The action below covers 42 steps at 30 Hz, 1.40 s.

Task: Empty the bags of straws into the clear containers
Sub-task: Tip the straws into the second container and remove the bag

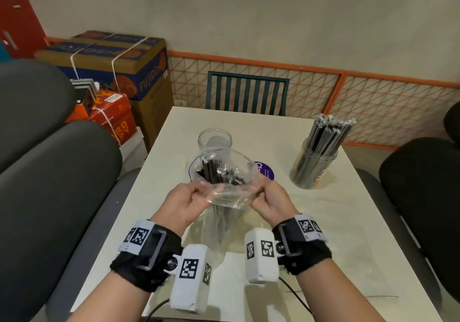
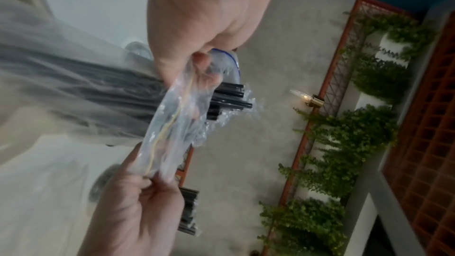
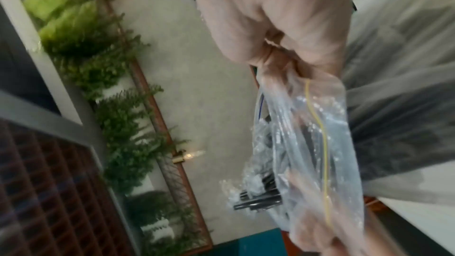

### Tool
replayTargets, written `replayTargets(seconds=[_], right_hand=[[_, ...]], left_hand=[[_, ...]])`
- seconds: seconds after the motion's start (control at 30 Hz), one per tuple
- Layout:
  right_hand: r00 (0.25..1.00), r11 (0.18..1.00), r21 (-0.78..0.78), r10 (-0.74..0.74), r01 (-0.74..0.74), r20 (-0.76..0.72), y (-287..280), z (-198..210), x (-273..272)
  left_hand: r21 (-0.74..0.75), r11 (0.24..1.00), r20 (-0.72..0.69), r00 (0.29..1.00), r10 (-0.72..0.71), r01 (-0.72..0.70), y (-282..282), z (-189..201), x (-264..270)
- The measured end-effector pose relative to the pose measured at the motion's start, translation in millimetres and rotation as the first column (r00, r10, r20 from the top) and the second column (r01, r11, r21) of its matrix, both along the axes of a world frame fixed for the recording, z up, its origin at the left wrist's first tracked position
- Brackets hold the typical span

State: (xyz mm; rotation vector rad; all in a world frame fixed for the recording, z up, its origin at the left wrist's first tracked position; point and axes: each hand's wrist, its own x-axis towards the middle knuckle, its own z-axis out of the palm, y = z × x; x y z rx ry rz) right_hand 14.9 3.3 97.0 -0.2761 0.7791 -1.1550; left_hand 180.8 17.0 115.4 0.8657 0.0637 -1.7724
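Pinched the mouth of the clear bag [image 1: 225, 192] from both sides — left hand [image 1: 185, 203] and right hand [image 1: 270, 201], fingers [image 2: 204, 77] curled on the plastic. Black straws [image 1: 216, 172] stood inside, above the table [image 1: 348, 222]. Beyond — empty container [image 1: 214, 139], full container [image 1: 312, 166].

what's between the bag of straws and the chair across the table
In the head view, an empty clear container stands on the table between the bag and the chair.
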Motion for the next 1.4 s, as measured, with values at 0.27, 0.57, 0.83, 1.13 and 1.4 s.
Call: replayTargets(seconds=[0.27,0.57,0.83,1.13,1.4], right_hand=[[0.351,0.971,-0.036,0.051,-0.238,-0.935,-5,-9,1],[0.29,0.942,-0.158,-0.069,-0.296,-0.955,-10,-13,-2],[0.61,0.961,-0.058,0.123,-0.269,-0.783,3,-21,3],[0.303,0.974,-0.208,-0.171,-0.094,-0.938,-3,-36,3],[0.348,0.968,-0.234,-0.189,-0.093,-0.918,6,-31,14]], left_hand=[[0.039,0.933,0.513,0.794,-0.327,0.359,-4,-13,21],[0.088,0.963,0.492,0.83,-0.264,0.255,-20,-30,28],[0.0,0.998,0.435,0.899,-0.059,0.066,-22,-50,20],[0.223,0.897,0.862,0.352,-0.364,0.382,21,-23,14],[0.071,0.925,0.623,0.707,-0.334,0.374,11,-22,19]])
